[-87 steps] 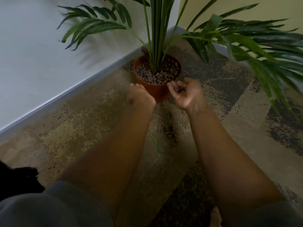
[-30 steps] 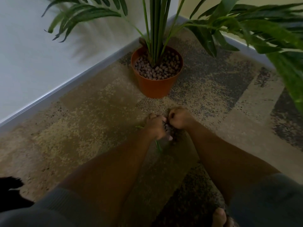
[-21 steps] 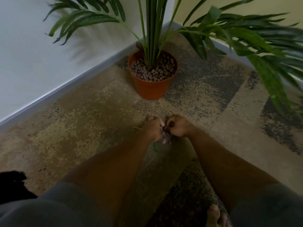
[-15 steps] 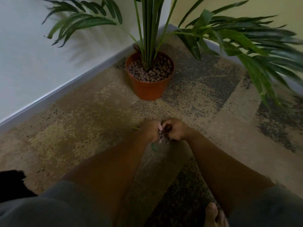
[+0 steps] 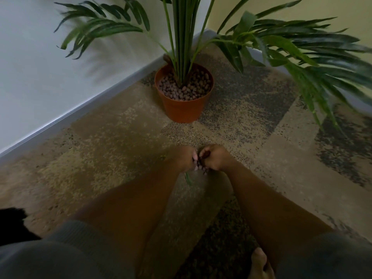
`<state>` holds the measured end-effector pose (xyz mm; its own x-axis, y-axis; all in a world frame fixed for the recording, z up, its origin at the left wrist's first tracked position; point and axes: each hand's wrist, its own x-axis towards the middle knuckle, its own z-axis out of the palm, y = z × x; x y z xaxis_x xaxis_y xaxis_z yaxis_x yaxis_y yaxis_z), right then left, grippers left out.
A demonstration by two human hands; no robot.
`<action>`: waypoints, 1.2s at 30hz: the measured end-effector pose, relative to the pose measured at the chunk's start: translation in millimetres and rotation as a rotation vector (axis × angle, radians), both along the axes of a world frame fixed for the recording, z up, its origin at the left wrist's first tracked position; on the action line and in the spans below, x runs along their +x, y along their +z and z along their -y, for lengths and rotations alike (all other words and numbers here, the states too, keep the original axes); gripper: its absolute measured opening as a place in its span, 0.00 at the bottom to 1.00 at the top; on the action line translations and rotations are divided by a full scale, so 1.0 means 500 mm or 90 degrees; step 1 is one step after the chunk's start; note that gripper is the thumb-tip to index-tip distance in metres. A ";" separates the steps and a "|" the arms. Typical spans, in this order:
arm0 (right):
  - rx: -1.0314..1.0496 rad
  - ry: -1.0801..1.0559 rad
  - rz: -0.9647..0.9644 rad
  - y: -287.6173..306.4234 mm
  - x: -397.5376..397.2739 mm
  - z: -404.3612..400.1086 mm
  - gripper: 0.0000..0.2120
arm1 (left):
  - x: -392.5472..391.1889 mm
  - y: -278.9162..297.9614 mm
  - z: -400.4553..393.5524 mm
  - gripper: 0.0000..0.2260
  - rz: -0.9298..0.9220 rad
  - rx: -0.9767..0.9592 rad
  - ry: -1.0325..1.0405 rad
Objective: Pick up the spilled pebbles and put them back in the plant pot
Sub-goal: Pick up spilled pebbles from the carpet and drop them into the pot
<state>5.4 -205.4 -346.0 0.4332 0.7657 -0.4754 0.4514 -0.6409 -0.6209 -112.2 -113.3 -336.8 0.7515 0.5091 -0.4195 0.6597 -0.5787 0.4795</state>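
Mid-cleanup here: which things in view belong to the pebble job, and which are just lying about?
Part of the job:
spilled pebbles between the hands
plant pot, pebbles inside
left hand
right hand

Just lying about:
green leaf on the carpet
black object at the left edge
carpet

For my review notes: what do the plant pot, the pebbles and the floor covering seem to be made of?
Plant pot: likely plastic, with a smooth, even orange-brown wall and thin rim; terracotta is possible.
Pebbles: small rounded brownish balls with a matt surface, probably expanded clay.
Floor covering: looks like carpet, with a speckled, grainy beige and dark pattern and no shine.
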 end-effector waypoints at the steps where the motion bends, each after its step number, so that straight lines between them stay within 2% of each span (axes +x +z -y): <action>1: 0.012 -0.029 -0.028 0.000 -0.001 0.000 0.09 | 0.000 -0.001 0.000 0.09 0.002 0.008 0.000; 3: 0.050 -0.138 -0.121 0.002 -0.004 0.000 0.10 | 0.000 -0.005 -0.001 0.07 0.009 0.014 0.015; 7: 0.131 -0.404 -0.382 0.017 -0.009 -0.005 0.08 | -0.003 -0.009 -0.005 0.06 0.028 0.012 0.051; 11: 0.156 -0.471 -0.589 0.032 -0.008 -0.001 0.12 | -0.009 -0.013 -0.008 0.07 0.036 0.015 0.067; 14: 0.159 -0.469 -0.654 0.031 -0.006 0.004 0.10 | -0.009 -0.016 -0.008 0.07 0.028 0.023 0.091; 17: 0.156 -0.469 -0.669 0.026 -0.007 0.003 0.09 | -0.005 -0.014 -0.006 0.07 -0.001 0.035 0.106; 20: 0.155 -0.507 -0.668 0.020 -0.011 -0.003 0.08 | -0.001 -0.012 -0.005 0.08 -0.030 0.055 0.107; 23: 0.187 -0.559 -0.725 0.019 -0.012 -0.006 0.09 | 0.003 -0.011 -0.008 0.08 -0.035 0.040 0.124; 25: 0.226 -0.610 -0.768 0.023 -0.012 -0.007 0.08 | 0.010 -0.015 -0.015 0.07 -0.009 -0.069 0.211; 28: 0.270 -0.675 -0.816 0.033 -0.008 -0.013 0.09 | 0.022 0.001 -0.025 0.03 0.073 -0.459 0.435; 31: 0.294 -0.735 -0.836 0.053 0.002 -0.026 0.12 | 0.017 0.022 -0.042 0.03 0.230 -0.714 0.593; 33: 0.330 -0.776 -0.854 0.075 0.008 -0.039 0.11 | 0.008 0.031 -0.053 0.04 0.353 -0.832 0.679; 36: 0.404 -0.804 -0.897 0.116 0.014 -0.064 0.14 | 0.006 0.052 -0.057 0.06 0.477 -0.924 0.757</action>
